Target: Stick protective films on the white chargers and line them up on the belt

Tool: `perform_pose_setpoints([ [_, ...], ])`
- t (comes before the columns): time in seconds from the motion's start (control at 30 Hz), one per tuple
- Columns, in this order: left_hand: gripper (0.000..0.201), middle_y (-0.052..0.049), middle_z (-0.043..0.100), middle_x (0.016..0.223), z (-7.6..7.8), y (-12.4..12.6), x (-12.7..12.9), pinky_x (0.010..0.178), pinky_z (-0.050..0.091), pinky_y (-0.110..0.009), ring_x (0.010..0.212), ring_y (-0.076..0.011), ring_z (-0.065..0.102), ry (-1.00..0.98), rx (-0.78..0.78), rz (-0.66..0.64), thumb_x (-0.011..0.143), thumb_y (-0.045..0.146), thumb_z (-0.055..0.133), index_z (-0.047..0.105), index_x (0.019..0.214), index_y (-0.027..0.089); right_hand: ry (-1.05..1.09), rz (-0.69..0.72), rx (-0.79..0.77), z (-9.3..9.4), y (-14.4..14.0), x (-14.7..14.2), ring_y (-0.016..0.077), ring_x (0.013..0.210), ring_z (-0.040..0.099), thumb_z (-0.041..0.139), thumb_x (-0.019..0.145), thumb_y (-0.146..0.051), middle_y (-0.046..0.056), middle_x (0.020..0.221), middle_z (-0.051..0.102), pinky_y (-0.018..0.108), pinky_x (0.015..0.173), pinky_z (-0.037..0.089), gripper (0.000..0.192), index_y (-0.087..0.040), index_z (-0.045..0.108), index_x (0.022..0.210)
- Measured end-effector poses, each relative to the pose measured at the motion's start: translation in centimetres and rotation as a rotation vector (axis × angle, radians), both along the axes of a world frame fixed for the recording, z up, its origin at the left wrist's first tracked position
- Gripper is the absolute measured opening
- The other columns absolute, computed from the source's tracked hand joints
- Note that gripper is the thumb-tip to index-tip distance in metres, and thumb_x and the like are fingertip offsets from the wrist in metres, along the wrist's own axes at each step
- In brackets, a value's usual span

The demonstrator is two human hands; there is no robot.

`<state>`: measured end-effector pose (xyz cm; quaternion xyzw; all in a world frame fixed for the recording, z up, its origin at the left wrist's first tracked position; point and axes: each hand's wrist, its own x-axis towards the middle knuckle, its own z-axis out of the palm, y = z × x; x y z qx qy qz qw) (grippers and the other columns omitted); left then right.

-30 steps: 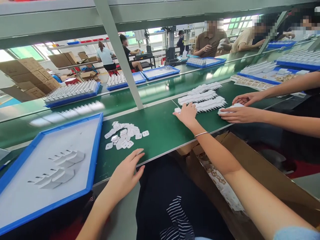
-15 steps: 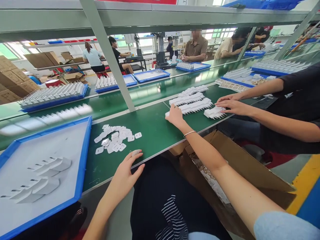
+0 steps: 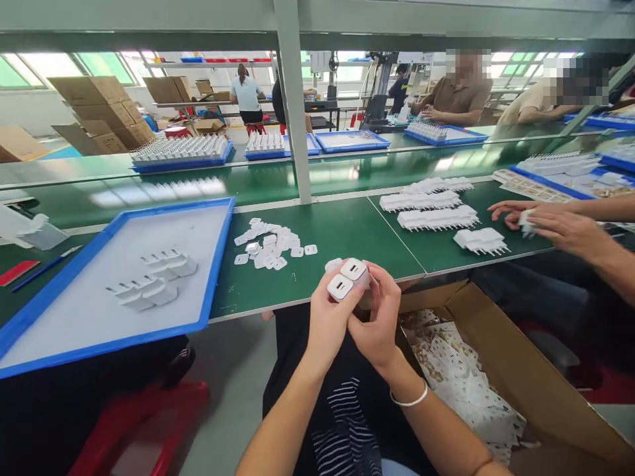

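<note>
Above the bench's front edge, two white charger plugs (image 3: 354, 268) are pressed side by side, their port faces turned up toward me. My left hand (image 3: 325, 324) is closed around them from the left, its thumb across the front. From the right, my right hand (image 3: 380, 320) grips the same pair with bent fingers. A small white piece (image 3: 333, 265) shows beside my left fingertips; how it is held is unclear. Just beyond lies a loose pile of white port covers (image 3: 270, 244). Rows of white charger plugs (image 3: 436, 217) lie on the green bench to the right.
A blue-rimmed tray (image 3: 211, 291) on the left holds several white plugs with pins up. To the right, a co-worker's hands (image 3: 565, 228) handle a white piece. An open cardboard box (image 3: 506, 350) of scraps stands below the bench. A metal post (image 3: 292, 119) rises behind the pile.
My right hand has come back from the plug rows to my front with charger plugs. My left hand has left the bench edge and joined it. The view has turned left.
</note>
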<state>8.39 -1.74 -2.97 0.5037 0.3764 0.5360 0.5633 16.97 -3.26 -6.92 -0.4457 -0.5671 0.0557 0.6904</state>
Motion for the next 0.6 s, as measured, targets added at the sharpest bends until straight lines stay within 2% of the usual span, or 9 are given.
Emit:
perform_pose_setpoints([
  [0.13,0.041,-0.009,0.077,0.116,0.5,-0.6,0.1,0.094,0.061,-0.035,0.105,-0.0229,0.074,-0.025,-0.002,0.013,0.082,0.034,0.081,0.075,0.12,0.02,0.018,0.064,0.015,0.2,-1.1,-0.2,0.0307,0.136,0.056,0.071,0.082,-0.009,0.013,0.14,0.054,0.055,0.109,0.054,0.076,-0.032,0.042,0.148],
  [0.23,0.047,-0.009,0.077,0.118,0.5,-1.2,0.0,0.091,0.062,-0.033,0.104,-0.0233,0.074,-0.042,-0.019,0.062,0.075,0.032,0.088,0.076,0.119,0.02,0.009,0.096,0.042,0.2,-2.1,0.0,0.0328,0.135,0.054,0.071,0.079,-0.007,0.013,0.139,0.054,0.058,0.109,0.053,0.078,-0.035,0.046,0.147],
  [0.3,0.05,-0.01,0.077,0.119,0.5,-1.5,-0.7,0.089,0.063,-0.034,0.104,-0.0242,0.075,-0.028,0.01,0.103,0.072,0.03,0.089,0.076,0.119,0.02,0.017,0.182,0.016,0.9,-2.8,0.7,0.0337,0.133,0.055,0.071,0.08,-0.008,0.012,0.138,0.055,0.058,0.109,0.052,0.075,-0.035,0.048,0.145],
  [0.4,0.041,-0.01,0.078,0.118,1.0,-1.8,-2.9,0.093,0.062,-0.037,0.106,-0.0257,0.075,0.076,0.167,0.054,0.072,0.024,0.089,0.079,0.111,0.02,0.092,0.45,-0.132,3.2,-3.0,2.9,0.0297,0.117,0.064,0.066,0.089,-0.016,0.009,0.122,0.064,0.052,0.103,0.053,0.05,-0.034,0.058,0.135],
  [0.47,0.037,-0.009,0.078,0.117,1.7,-2.0,-4.5,0.095,0.061,-0.038,0.107,-0.0258,0.074,0.211,0.306,-0.051,0.071,0.018,0.088,0.079,0.107,0.021,0.131,0.532,-0.275,5.3,-2.2,4.5,0.0226,0.094,0.065,0.063,0.096,-0.021,0.004,0.1,0.066,0.039,0.085,0.057,0.027,-0.032,0.066,0.12],
  [0.53,0.037,-0.008,0.079,0.111,2.6,-2.4,-5.8,0.089,0.061,-0.034,0.098,-0.023,0.075,0.364,0.409,-0.148,0.071,0.014,0.085,0.079,0.106,0.022,0.038,0.61,-0.435,7.0,-0.7,5.5,0.018,0.079,0.061,0.068,0.095,-0.026,0.002,0.088,0.063,0.03,0.066,0.051,0.013,-0.029,0.071,0.107],
  [0.6,0.031,-0.006,0.078,0.102,3.5,-2.7,-6.4,0.081,0.061,-0.031,0.088,-0.0197,0.074,0.486,0.447,-0.226,0.072,0.013,0.083,0.079,0.101,0.022,-0.11,0.736,-0.58,8.1,0.9,5.7,0.0145,0.068,0.055,0.074,0.091,-0.03,-0.001,0.078,0.061,0.026,0.056,0.044,0.01,-0.025,0.074,0.1],
])
